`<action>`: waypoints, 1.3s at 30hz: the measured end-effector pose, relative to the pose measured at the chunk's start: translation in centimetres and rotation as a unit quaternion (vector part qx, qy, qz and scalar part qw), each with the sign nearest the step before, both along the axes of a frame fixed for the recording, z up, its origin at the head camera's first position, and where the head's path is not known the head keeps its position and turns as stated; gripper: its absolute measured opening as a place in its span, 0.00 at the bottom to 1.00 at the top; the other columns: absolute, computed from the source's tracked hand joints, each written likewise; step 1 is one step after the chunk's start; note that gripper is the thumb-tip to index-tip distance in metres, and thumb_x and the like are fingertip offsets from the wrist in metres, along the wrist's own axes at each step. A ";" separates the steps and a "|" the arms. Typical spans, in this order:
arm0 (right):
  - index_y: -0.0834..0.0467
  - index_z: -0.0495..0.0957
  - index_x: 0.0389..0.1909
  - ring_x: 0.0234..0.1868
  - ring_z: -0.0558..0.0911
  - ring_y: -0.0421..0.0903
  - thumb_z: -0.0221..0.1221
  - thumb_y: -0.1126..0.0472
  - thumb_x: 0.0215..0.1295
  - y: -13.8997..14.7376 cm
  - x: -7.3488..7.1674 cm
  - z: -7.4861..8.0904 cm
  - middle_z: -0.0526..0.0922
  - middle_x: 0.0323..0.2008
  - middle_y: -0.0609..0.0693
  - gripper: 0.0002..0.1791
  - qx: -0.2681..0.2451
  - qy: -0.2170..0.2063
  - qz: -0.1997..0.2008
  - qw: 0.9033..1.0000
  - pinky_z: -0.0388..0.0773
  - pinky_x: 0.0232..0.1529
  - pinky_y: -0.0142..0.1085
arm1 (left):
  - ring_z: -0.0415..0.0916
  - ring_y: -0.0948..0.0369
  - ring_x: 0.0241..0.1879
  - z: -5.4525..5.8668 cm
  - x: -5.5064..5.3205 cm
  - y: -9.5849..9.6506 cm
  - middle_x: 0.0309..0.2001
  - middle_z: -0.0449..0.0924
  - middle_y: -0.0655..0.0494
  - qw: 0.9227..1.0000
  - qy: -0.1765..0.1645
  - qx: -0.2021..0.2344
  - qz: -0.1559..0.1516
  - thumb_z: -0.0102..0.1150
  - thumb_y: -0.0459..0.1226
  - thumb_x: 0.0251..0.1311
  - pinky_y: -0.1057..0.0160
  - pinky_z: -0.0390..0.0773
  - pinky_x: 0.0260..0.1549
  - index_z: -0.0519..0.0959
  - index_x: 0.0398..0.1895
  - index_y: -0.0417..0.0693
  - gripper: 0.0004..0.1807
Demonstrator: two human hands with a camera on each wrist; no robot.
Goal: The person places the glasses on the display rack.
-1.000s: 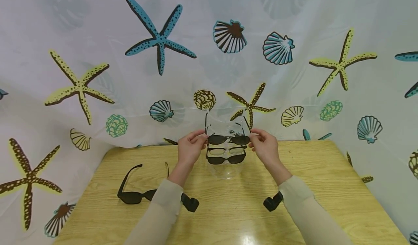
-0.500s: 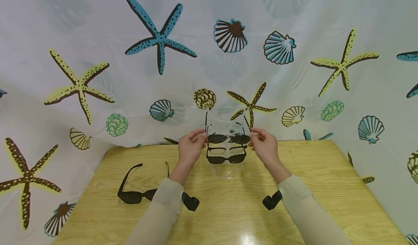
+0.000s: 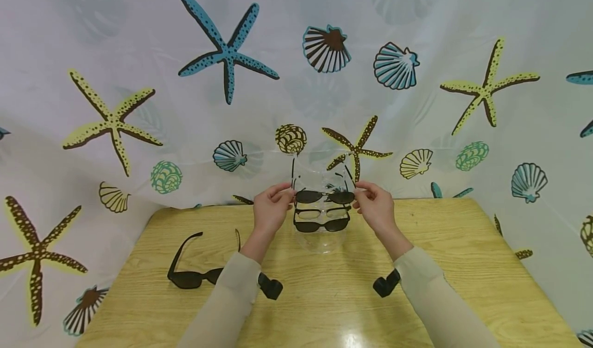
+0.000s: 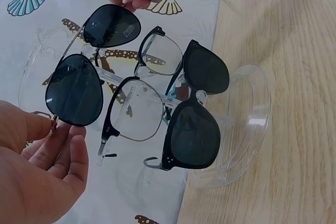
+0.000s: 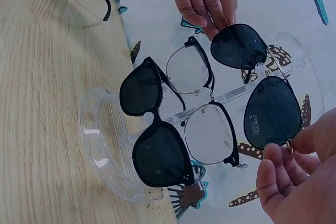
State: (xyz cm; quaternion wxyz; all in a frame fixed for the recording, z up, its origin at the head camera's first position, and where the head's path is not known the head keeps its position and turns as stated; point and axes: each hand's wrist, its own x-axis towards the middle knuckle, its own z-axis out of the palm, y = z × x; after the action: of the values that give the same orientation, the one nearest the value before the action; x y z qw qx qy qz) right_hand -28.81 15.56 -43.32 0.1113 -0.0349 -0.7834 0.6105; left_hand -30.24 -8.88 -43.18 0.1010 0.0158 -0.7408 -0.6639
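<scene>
A pair of aviator sunglasses [image 3: 308,197] with dark lenses sits at the upper level of a clear plastic display stand [image 3: 319,245]. My left hand [image 3: 271,209] pinches its left hinge corner between thumb and fingers. At the opposite corner, my right hand [image 3: 376,207] pinches the frame the same way. Below hang clear-lens browline glasses [image 4: 137,109], then black-framed sunglasses [image 4: 195,132], both on the same stand. In the right wrist view the aviator's dark lens [image 5: 273,113] carries small pale lettering, and its bridge lies at the stand's clear nose peg.
Another pair of black sunglasses [image 3: 187,280] lies on the wooden table [image 3: 324,307] at the left, temples unfolded, partly hidden by the left sleeve. Behind the stand hangs a white curtain [image 3: 259,116] printed with starfish and shells.
</scene>
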 end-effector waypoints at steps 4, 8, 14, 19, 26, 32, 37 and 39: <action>0.62 0.82 0.64 0.27 0.84 0.36 0.58 0.61 0.79 0.1 0.0 0.0 0.87 0.40 0.64 0.19 -0.003 -0.003 0.000 1.000 0.83 0.33 0.30 | 0.89 0.52 0.46 0.0 0.0 0.1 0.49 0.91 0.41 1.000 0.003 -0.007 0.000 0.63 0.35 0.74 0.61 0.88 0.44 0.86 0.58 0.42 0.14; 0.62 0.82 0.64 0.30 0.86 0.41 0.58 0.60 0.79 0.2 0.1 -0.1 0.87 0.40 0.64 0.19 -0.006 -0.002 0.004 1.000 0.83 0.33 0.29 | 0.89 0.51 0.47 0.0 0.1 0.2 0.49 0.91 0.41 1.000 0.006 -0.011 0.002 0.62 0.35 0.74 0.57 0.88 0.47 0.86 0.59 0.42 0.15; 0.62 0.81 0.65 0.35 0.89 0.52 0.57 0.60 0.80 0.2 0.1 -0.1 0.87 0.40 0.63 0.19 -0.006 -0.001 0.012 1.000 0.85 0.35 0.32 | 0.89 0.49 0.48 0.0 0.3 0.2 0.49 0.91 0.41 1.000 0.006 -0.014 0.004 0.62 0.35 0.74 0.51 0.88 0.51 0.86 0.60 0.42 0.15; 0.63 0.81 0.65 0.34 0.88 0.50 0.57 0.59 0.80 0.2 0.2 0.0 0.88 0.39 0.60 0.19 -0.009 -0.004 0.013 1.000 0.85 0.35 0.34 | 0.89 0.49 0.47 0.1 0.3 0.3 0.48 0.91 0.40 1.000 0.009 -0.011 0.007 0.62 0.35 0.74 0.50 0.88 0.51 0.86 0.60 0.41 0.15; 0.62 0.81 0.65 0.34 0.88 0.48 0.57 0.59 0.80 0.4 0.2 0.0 0.88 0.41 0.60 0.19 -0.010 -0.012 0.015 1.000 0.86 0.38 0.37 | 0.89 0.47 0.48 0.1 0.4 0.2 0.49 0.91 0.40 1.000 0.009 -0.007 -0.001 0.62 0.35 0.75 0.46 0.86 0.53 0.85 0.61 0.41 0.16; 0.58 0.80 0.67 0.41 0.88 0.51 0.56 0.55 0.80 0.4 0.5 0.2 0.88 0.49 0.61 0.21 0.032 -0.020 -0.009 0.999 0.82 0.36 0.31 | 0.89 0.47 0.49 -0.1 0.7 -0.2 0.48 0.91 0.41 1.000 0.008 -0.019 -0.001 0.61 0.36 0.74 0.55 0.88 0.49 0.84 0.62 0.43 0.17; 0.56 0.83 0.64 0.49 0.87 0.55 0.55 0.53 0.79 0.4 1.2 0.7 0.87 0.50 0.59 0.20 0.072 -0.001 -0.045 0.996 0.79 0.42 0.37 | 0.89 0.51 0.48 -0.4 1.4 -1.2 0.48 0.91 0.44 0.999 0.007 -0.053 0.000 0.61 0.37 0.72 0.66 0.84 0.42 0.84 0.63 0.49 0.18; 0.56 0.83 0.62 0.50 0.86 0.56 0.55 0.54 0.79 0.4 1.6 1.1 0.87 0.50 0.60 0.19 0.080 0.015 -0.055 0.995 0.79 0.46 0.42 | 0.89 0.50 0.49 -0.4 1.8 -1.7 0.49 0.91 0.43 0.998 0.012 -0.065 -0.005 0.61 0.37 0.72 0.64 0.84 0.45 0.84 0.63 0.49 0.18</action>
State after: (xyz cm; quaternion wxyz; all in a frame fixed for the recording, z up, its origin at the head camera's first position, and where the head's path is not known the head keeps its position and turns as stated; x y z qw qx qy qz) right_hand -27.21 15.97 -42.27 0.1588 -0.0594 -0.8248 0.5395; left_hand -28.40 -10.54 -43.60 0.1078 -0.0025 -0.7810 -0.6152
